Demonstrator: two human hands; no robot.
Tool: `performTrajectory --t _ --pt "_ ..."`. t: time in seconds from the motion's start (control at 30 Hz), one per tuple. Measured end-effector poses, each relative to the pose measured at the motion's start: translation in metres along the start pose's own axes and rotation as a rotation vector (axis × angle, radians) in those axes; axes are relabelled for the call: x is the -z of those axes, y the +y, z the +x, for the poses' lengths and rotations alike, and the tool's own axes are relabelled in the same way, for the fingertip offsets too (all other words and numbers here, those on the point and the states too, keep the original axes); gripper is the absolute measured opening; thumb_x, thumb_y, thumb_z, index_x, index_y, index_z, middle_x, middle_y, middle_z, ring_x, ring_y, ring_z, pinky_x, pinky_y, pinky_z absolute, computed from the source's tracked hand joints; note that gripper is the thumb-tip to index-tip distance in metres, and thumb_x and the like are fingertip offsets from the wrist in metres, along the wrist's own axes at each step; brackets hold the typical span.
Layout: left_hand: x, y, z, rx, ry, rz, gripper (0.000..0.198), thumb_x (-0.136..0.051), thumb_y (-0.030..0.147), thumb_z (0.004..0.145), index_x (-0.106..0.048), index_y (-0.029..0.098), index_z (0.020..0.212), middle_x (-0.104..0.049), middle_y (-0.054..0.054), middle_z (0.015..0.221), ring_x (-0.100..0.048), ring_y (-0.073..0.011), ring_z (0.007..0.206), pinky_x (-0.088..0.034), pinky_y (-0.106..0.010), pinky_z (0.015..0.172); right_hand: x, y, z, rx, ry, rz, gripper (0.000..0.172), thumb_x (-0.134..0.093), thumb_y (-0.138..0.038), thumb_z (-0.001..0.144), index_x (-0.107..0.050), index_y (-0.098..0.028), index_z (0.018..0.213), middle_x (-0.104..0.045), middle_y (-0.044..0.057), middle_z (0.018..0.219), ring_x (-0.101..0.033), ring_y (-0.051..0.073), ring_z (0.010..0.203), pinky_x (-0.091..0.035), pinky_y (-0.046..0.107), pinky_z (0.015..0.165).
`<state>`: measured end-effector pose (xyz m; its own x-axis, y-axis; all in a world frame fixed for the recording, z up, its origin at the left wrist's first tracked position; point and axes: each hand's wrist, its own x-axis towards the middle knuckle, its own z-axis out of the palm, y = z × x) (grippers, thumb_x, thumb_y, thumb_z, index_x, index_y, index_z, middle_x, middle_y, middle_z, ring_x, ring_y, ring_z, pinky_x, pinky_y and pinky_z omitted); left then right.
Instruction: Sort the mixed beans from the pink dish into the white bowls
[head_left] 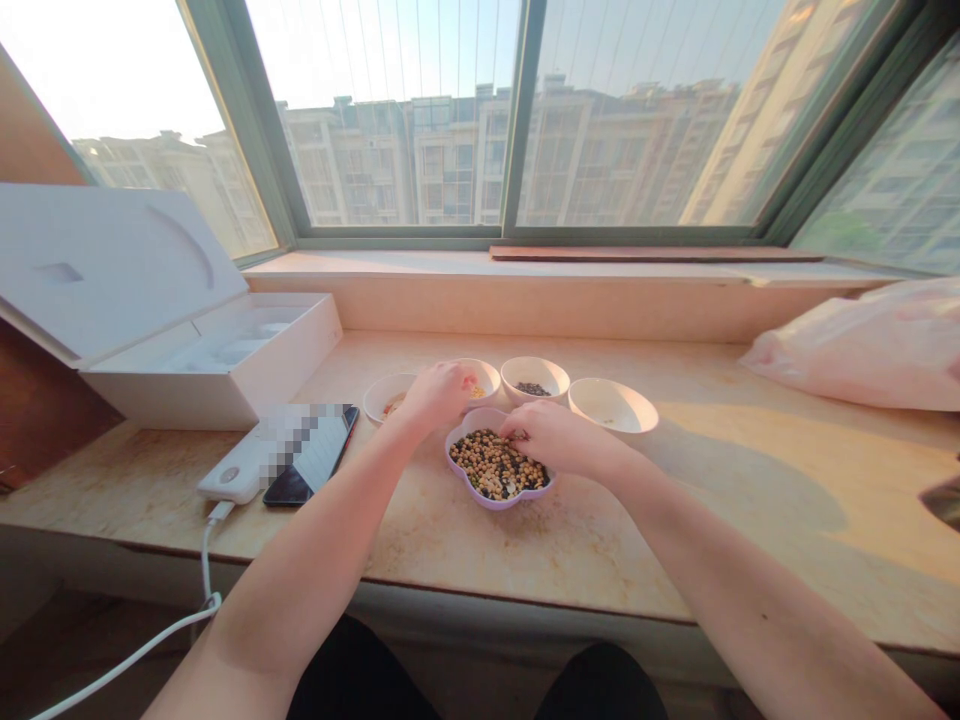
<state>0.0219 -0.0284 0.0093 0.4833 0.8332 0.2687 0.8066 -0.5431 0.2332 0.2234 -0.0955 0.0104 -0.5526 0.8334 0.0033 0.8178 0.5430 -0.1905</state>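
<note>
A lilac flower-shaped bowl [499, 503] holds mixed tan and dark beans [487, 465]. My right hand [551, 435] reaches over its right rim, fingertips pinched together at the beans; whatever is between them is too small to make out. My left hand [442, 392] hangs above a white bowl [491, 372] with some yellowish beans in it, its fingers curled together and their contents hidden. To its right stands a white bowl of dark beans [532, 388]. Farther right, another white bowl [634, 405] has a few pale bits at its bottom. Partly behind my left wrist is a white bowl [375, 398] with reddish contents.
On the left lie a phone [300, 480], a white power bank [238, 470] with a white cable [206, 560], and an open white box [277, 350]. A translucent plastic bag [862, 345] rests at the right. Windows rise behind the stone counter [750, 500].
</note>
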Motion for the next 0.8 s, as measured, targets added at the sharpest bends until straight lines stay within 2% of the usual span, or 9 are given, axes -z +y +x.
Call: performTrajectory --t 0.3,0.47,0.63,0.8 --pt "0.002 0.002 -0.001 -0.001 -0.012 0.024 0.027 -0.050 0.019 0.095 -0.076 0.016 0.090 -0.077 -0.013 0.102 -0.068 -0.0218 0.082 -0.049 -0.031 0.075 -0.004 0.002 0.003 0.058 -0.041 -0.030 0.027 -0.056 -0.018 0.092 -0.083 -0.021 0.092 -0.079 0.008 0.092 -0.069 0.024 0.090 -0.048 0.033 0.079" --pt "0.003 0.003 -0.001 0.000 -0.021 0.011 0.025 -0.052 0.020 0.094 -0.077 0.017 0.091 -0.077 -0.013 0.102 -0.068 -0.0226 0.085 -0.049 -0.031 0.077 -0.006 -0.001 0.003 0.052 -0.033 -0.028 0.027 -0.058 -0.016 0.091 -0.084 -0.022 0.093 -0.080 0.006 0.094 -0.070 0.023 0.088 -0.048 0.032 0.078" --pt "0.004 0.005 -0.002 0.013 -0.026 -0.001 0.026 -0.052 0.020 0.094 -0.077 0.016 0.089 -0.077 -0.013 0.100 -0.068 -0.0234 0.085 -0.049 -0.031 0.076 -0.008 -0.003 0.002 0.033 -0.040 -0.060 0.028 -0.056 -0.019 0.092 -0.083 -0.023 0.090 -0.079 0.005 0.090 -0.069 0.021 0.080 -0.046 0.031 0.070" --pt "0.006 0.007 -0.003 0.000 -0.030 -0.016 0.025 -0.052 0.020 0.094 -0.077 0.017 0.091 -0.077 -0.012 0.102 -0.069 -0.0224 0.086 -0.049 -0.030 0.077 -0.010 0.000 0.003 0.031 -0.021 -0.066 0.025 -0.057 -0.020 0.091 -0.081 -0.023 0.089 -0.079 0.004 0.092 -0.069 0.021 0.082 -0.045 0.031 0.069"
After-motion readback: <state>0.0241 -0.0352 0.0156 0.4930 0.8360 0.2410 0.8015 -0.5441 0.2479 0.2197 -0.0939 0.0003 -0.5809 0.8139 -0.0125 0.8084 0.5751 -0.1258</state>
